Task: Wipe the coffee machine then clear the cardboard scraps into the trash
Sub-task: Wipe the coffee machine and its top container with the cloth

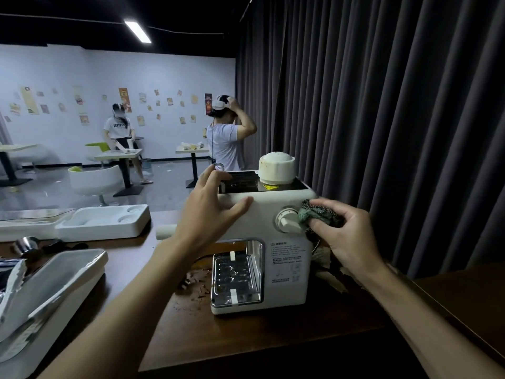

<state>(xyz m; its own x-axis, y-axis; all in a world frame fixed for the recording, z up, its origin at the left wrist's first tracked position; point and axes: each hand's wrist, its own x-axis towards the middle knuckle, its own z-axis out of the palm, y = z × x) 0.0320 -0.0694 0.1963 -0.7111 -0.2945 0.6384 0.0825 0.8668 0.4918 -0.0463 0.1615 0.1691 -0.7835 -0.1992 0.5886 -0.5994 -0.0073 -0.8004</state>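
Observation:
A white coffee machine (276, 269) stands on a dark wooden table (246, 332), with a round knob (285, 220) on its front and a domed cap (276, 167) on top. My left hand (210, 209) rests on the machine's top left edge, fingers spread over it. My right hand (347, 236) grips a crumpled dark green cloth (317, 213) pressed against the machine's right upper corner beside the knob. Brown cardboard scraps (195, 283) lie on the table left of the machine's base, and more scraps (334, 277) lie to its right.
White foam packing trays (101, 221) and an open white case (52, 283) sit at the left with a metal cup (26, 246). A dark curtain (396, 119) hangs close behind on the right. Two people stand at tables in the far room.

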